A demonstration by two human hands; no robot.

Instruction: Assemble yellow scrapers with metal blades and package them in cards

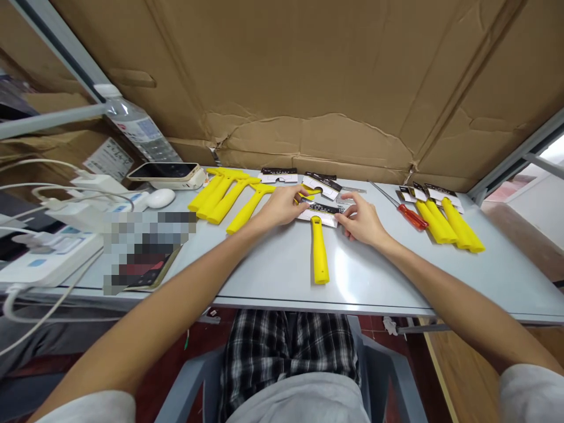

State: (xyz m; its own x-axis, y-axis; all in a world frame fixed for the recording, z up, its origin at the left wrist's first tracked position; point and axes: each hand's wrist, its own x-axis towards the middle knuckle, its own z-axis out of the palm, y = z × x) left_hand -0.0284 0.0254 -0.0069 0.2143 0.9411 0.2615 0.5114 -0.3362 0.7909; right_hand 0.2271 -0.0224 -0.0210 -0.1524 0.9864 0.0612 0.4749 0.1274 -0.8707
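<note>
Hands point(324, 214) pinch a yellow scraper's point(319, 252) card, seemingly; screwdriver point(403, 210) right.

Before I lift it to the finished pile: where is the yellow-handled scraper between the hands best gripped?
Probably by the yellow handle, from the near table edge. It lies flat, long and bare, pointing toward the person, while both hands, left hand and right hand, crowd the card sleeve over its head.

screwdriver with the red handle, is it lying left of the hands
No, the red-handled screwdriver lies on the table to the right of the right hand, beside finished yellow scrapers.
</note>
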